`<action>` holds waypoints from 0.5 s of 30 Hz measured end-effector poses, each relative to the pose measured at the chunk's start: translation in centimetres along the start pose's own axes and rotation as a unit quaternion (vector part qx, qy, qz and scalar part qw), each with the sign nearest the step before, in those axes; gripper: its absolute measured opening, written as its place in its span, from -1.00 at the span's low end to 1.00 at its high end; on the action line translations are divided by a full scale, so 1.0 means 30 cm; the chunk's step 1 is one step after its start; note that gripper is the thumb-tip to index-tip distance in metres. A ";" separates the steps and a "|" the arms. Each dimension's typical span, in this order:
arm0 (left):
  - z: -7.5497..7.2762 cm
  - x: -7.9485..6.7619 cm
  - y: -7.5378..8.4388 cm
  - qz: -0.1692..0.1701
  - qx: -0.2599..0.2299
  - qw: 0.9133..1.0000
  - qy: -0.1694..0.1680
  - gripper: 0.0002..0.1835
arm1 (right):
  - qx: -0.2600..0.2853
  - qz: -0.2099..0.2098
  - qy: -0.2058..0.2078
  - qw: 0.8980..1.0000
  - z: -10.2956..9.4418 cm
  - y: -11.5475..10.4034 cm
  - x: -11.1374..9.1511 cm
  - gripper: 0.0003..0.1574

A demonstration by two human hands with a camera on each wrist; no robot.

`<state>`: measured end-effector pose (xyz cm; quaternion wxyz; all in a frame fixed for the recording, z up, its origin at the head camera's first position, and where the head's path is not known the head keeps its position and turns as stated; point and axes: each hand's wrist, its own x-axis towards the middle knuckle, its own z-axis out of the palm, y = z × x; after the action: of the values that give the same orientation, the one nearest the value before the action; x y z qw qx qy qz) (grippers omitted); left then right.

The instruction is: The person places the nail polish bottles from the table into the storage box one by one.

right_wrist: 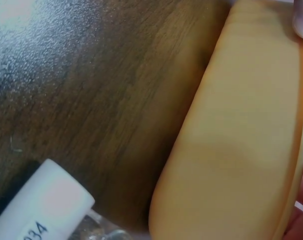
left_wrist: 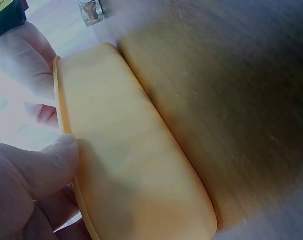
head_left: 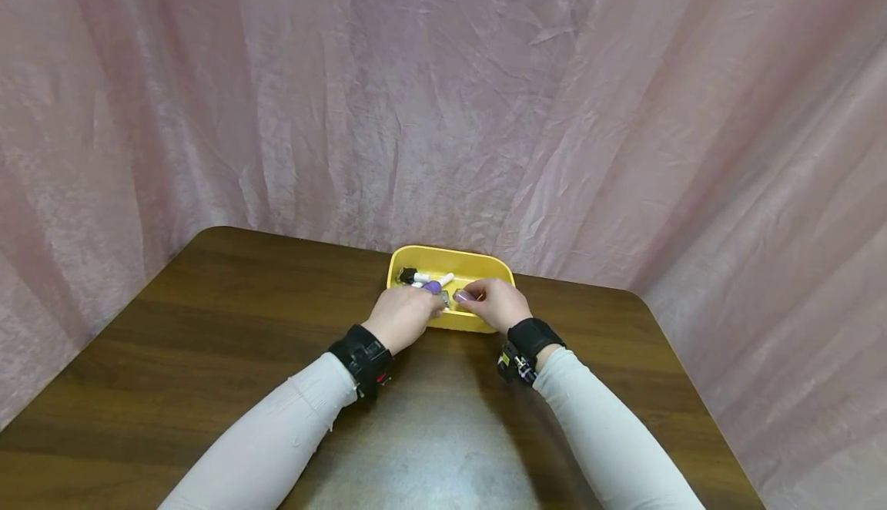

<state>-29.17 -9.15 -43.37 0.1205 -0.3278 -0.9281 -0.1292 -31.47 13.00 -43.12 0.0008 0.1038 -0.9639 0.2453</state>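
A yellow plastic bin [head_left: 457, 260] holds several small bottles, among them a white-capped one [head_left: 446, 279] and one with a dark body [head_left: 407, 276]. My left hand [head_left: 405, 316] reaches over the front left of its rim, beside a purple item [head_left: 433, 286]. In the left wrist view the left thumb [left_wrist: 61, 155] touches the near rim; the other fingers are partly hidden behind the wall. At the bin's right side, my right hand [head_left: 499, 306] pinches a small purplish bottle [head_left: 463, 295] between thumb and fingers.
A small clear glass bottle [left_wrist: 91, 12] is on the wooden table near my right wrist. In the right wrist view a white cap [right_wrist: 46, 205] marked "034" shows close to the camera. Behind the table [head_left: 242, 317] hangs a pink curtain [head_left: 430, 109].
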 end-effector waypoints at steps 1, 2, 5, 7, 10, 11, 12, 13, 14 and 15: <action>-0.001 0.000 0.000 0.001 -0.001 1.000 -0.001 -0.91 | -0.001 0.002 -0.003 1.000 0.000 -0.002 0.000 -0.76; -0.001 0.000 0.000 0.001 -0.001 1.000 -0.002 -0.90 | -0.002 0.003 -0.007 1.000 0.000 -0.003 -0.001 -0.76; -0.004 -0.002 0.002 0.003 -0.006 1.000 -0.001 -0.90 | -0.001 0.010 -0.013 1.000 0.001 -0.007 -0.005 -0.74; -0.005 -0.002 0.004 0.002 -0.007 1.000 0.000 -0.90 | -0.002 0.013 -0.015 1.000 0.000 -0.009 -0.007 -0.73; -0.006 -0.003 0.005 0.000 -0.007 1.000 0.001 -0.91 | 0.000 0.016 -0.017 1.000 -0.001 -0.013 -0.006 -0.75; -0.005 -0.003 0.005 0.000 -0.007 1.000 0.002 -0.91 | -0.002 0.016 -0.017 1.000 -0.002 -0.014 -0.007 -0.75; -0.005 -0.003 0.005 -0.001 -0.007 1.000 0.002 -0.91 | -0.002 0.018 -0.016 1.000 -0.002 -0.013 -0.006 -0.76; -0.005 -0.002 0.004 -0.001 -0.007 1.000 0.002 -0.90 | -0.003 0.018 -0.017 1.000 -0.002 -0.013 -0.004 -0.76; -0.005 -0.002 0.004 -0.001 -0.007 1.000 0.002 -0.90 | -0.002 0.020 -0.018 1.000 -0.003 -0.013 -0.003 -0.76; -0.006 -0.001 0.004 -0.001 -0.007 1.000 0.002 -0.90 | -0.002 0.022 -0.019 1.000 -0.003 -0.013 -0.002 -0.75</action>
<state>-29.04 -9.14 -43.21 0.1194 -0.3273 -0.9274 -0.1365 -31.34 12.73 -42.87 -0.0224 0.0866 -0.9663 0.2414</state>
